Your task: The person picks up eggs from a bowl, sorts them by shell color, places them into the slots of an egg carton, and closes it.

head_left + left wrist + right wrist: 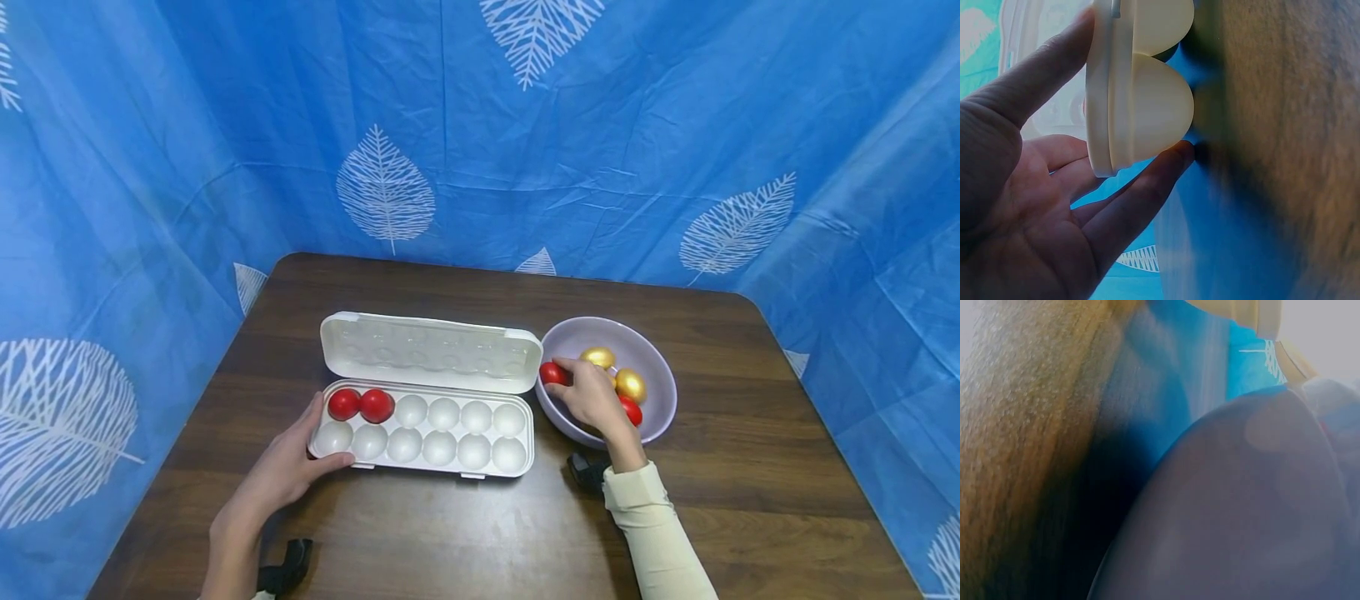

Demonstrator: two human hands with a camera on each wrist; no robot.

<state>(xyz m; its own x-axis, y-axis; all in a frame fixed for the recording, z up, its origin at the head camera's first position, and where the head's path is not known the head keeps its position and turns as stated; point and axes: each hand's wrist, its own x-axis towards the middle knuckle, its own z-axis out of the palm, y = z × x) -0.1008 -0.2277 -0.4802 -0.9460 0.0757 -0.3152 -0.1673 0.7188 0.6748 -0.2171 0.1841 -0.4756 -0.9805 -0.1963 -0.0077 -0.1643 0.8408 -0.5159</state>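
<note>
A white egg carton (420, 467) lies with its lid (427, 354) swung back. Two red eggs (377, 406) sit side by side in its back row, at the left end. My left hand (288, 458) grips the carton's left end; in the left wrist view the thumb lies along the rim and a fingertip touches a rounded cup (1160, 109). Inside the lilac bowl (660, 417), my right hand (596, 400) pinches a red egg (552, 373) between thumb and fingers near the bowl's left wall. Only the bowl's outer side (1229, 506) fills the right wrist view, hiding that hand.
Gold eggs (631, 385) and another red egg (630, 410) lie in the bowl, partly behind the right hand. The bowl stands close to the carton's right end on a dark wooden table (750, 500). A blue leaf-print cloth (480, 200) hangs behind and at the sides.
</note>
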